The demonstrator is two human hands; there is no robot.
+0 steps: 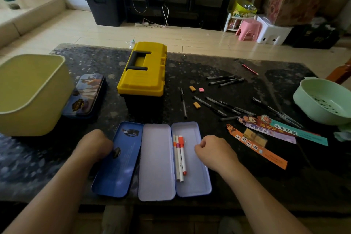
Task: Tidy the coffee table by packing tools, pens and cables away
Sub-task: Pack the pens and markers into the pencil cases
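An opened tin pencil case (157, 163) lies at the table's near edge, its blue lid (121, 159) folded out to the left. Three white markers (179, 156) lie in its right tray. My left hand (95, 144) rests with curled fingers on the lid's left edge. My right hand (214, 150) hovers with curled fingers at the right tray's rim and holds nothing that I can see. Several black pens (218, 108) lie scattered to the right, with small erasers (196, 105) among them. A closed yellow toolbox (144, 70) stands behind the case.
A large yellow-green bin (32, 93) stands at the left beside a closed printed tin (87, 95). A green colander (324, 100) sits at the right edge. Paper bookmarks (266, 133) and a red pencil (249, 69) lie to the right on the dark stone table (209, 66).
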